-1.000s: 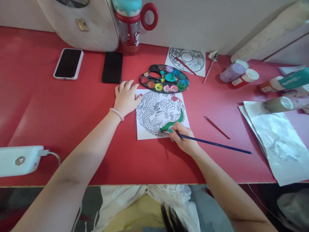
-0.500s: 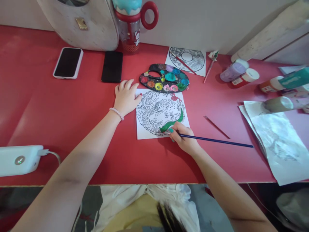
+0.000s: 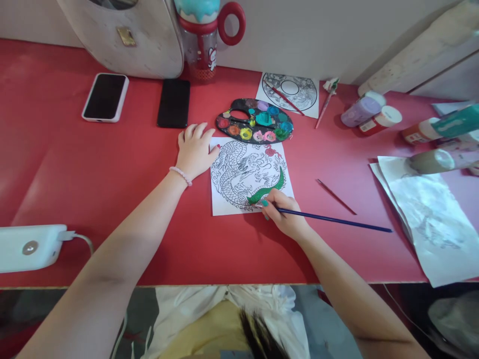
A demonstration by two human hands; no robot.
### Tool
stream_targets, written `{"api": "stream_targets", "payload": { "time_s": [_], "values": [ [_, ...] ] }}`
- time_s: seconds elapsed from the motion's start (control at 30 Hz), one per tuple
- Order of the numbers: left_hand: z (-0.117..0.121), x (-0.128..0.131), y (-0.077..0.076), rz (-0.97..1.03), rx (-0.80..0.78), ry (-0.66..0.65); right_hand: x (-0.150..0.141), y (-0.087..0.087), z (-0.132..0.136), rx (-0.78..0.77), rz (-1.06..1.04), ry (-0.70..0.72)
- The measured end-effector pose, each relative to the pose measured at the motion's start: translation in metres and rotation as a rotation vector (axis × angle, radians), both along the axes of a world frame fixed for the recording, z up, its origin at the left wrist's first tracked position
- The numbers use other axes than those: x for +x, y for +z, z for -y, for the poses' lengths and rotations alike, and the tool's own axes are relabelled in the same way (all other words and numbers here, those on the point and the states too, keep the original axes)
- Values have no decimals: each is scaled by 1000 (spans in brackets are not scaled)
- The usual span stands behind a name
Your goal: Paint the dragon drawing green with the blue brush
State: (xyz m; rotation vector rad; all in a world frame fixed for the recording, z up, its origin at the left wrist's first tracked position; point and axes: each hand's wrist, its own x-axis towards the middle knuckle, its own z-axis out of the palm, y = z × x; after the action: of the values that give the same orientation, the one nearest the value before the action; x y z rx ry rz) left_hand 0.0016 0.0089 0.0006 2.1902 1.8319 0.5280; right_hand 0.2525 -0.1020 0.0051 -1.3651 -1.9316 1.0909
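My right hand (image 3: pixel 286 212) is closed around a long dark-blue paintbrush (image 3: pixel 337 218), its handle pointing right and its tip at the green part of a dragon drawing (image 3: pixel 239 174). The sheet is white with black line art; one curved band is painted green and a small patch at the upper right is red. My left hand (image 3: pixel 196 149) lies flat with fingers spread, its thumb on the sheet's left edge. Just behind the sheet sits a black paint palette (image 3: pixel 254 104) with several coloured wells.
Behind the palette a thin brush lies on a circular line drawing (image 3: pixel 269 112). Another thin brush (image 3: pixel 337 197), paint bottles (image 3: pixel 379 119) and paper sheets (image 3: pixel 430 219) are on the right. Two phones (image 3: pixel 173 103), a bag (image 3: pixel 123 55), a cup (image 3: pixel 202 50) and a power bank (image 3: pixel 32 249) stand or lie leftward.
The far end of the blue paintbrush has dipped slightly toward me. My left hand and the sheet stay in place.
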Motion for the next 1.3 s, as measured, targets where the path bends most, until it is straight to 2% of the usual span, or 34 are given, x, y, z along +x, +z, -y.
{"api": "stream_targets", "payload": {
  "time_s": [0.83,1.1,1.3],
  "values": [
    [-1,0,-3,-24,34,5,-1,2,-2,31,18,34],
    [-1,0,-2,-44,43,7,4,-4,0,-2,-78,42],
    [-1,0,-2,0,23,8,1,0,0,-8,-34,15]
  ]
}}
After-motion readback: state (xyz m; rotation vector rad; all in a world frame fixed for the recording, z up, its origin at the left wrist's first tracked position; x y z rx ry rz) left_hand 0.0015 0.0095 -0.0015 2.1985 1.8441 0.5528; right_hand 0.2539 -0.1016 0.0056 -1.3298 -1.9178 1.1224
